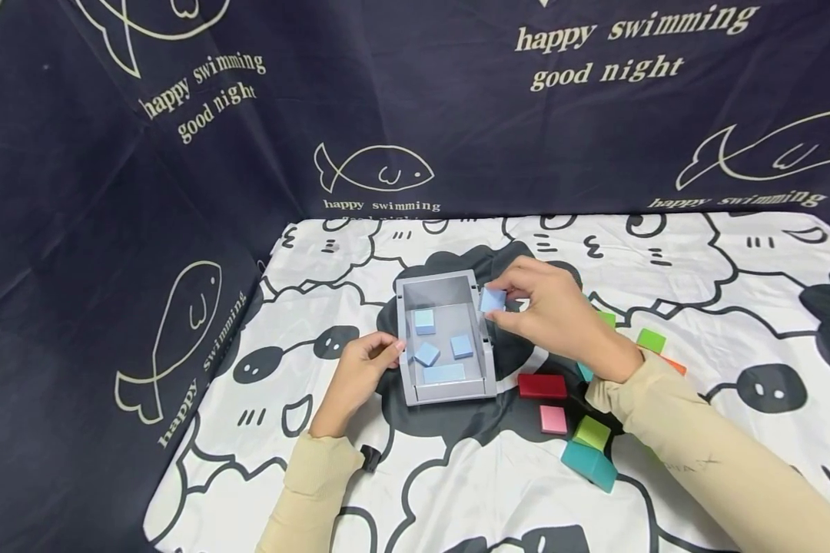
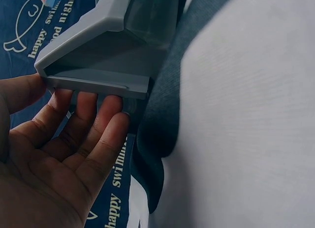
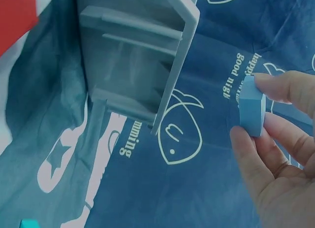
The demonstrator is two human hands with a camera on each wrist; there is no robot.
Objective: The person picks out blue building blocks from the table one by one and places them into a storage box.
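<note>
A grey plastic bin [image 1: 443,290] stands on the cloth in the middle of the head view, with several light blue blocks [image 1: 462,346] lying inside. On its left side my left hand [image 1: 363,376] grips the rim, thumb and fingertips at the edge; the left wrist view shows those fingers [image 2: 106,110] against a ledge of the bin. Just beyond the right wall, my right hand [image 1: 553,311] pinches another light blue block [image 1: 493,300]. The right wrist view has this block [image 3: 252,107] between thumb and fingertips, apart from the bin.
Right of the bin lie a red block [image 1: 542,385], a pink block [image 1: 553,420], a yellow-green block [image 1: 592,433] and a teal block [image 1: 590,465]. A green block [image 1: 652,339] and others sit partly behind the right forearm. Dark printed curtains [image 1: 498,138] hang behind.
</note>
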